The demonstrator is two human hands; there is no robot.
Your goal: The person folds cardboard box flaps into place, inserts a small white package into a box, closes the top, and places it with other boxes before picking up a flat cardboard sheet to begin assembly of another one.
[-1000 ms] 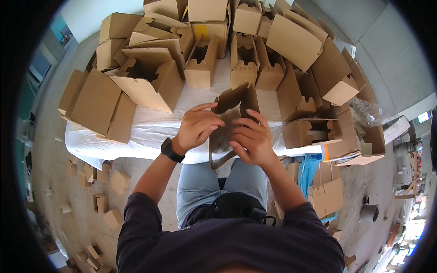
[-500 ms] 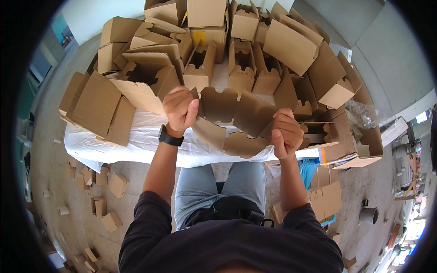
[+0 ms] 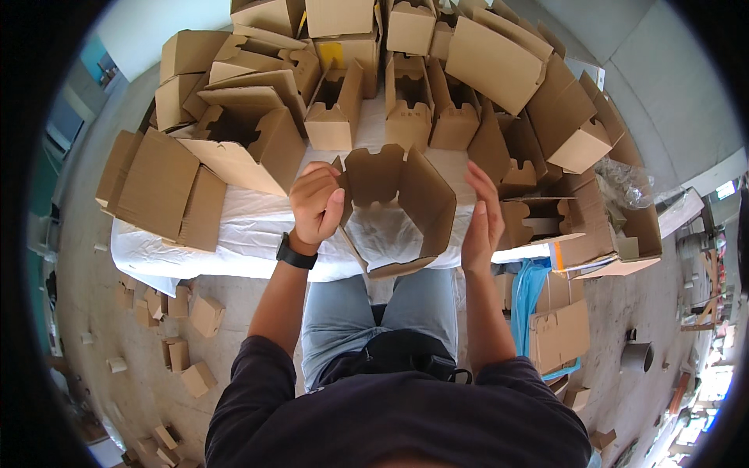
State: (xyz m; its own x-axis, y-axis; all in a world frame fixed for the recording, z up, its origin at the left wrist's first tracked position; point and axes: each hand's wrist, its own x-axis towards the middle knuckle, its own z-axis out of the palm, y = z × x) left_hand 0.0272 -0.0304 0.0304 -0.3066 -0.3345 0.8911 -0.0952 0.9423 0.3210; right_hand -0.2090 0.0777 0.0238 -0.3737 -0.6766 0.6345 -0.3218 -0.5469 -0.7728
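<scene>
Brown corrugated cardboard fills nearly the whole view: a heap of folded boxes [image 3: 328, 101] covers the far part of the tabletop [image 3: 234, 234], which is draped in a white sheet, and more flattened pieces lie stacked at its left end [image 3: 156, 187]. Smaller offcuts are scattered on the floor [image 3: 187, 327] to the person's left, and a blue bag [image 3: 527, 288] hangs beside further cartons on the right.

Just above the near edge of the tabletop, the person holds a half-opened box blank [image 3: 398, 207], its panels standing up in a ring with the notched flaps pointing away. The left hand [image 3: 316, 204] is curled around the blank's left panel, thumb and fingers pinching the edge. The right hand [image 3: 484, 222] is flat and spread, fingers straight, standing just beside the right panel; whether the palm touches the card cannot be told.

The step in hand looks like squaring the blank up into a tube. The next move probably calls for pressing the right panel inward while the left grip steadies the opposite side, then folding the bottom flaps so the notches meet.
</scene>
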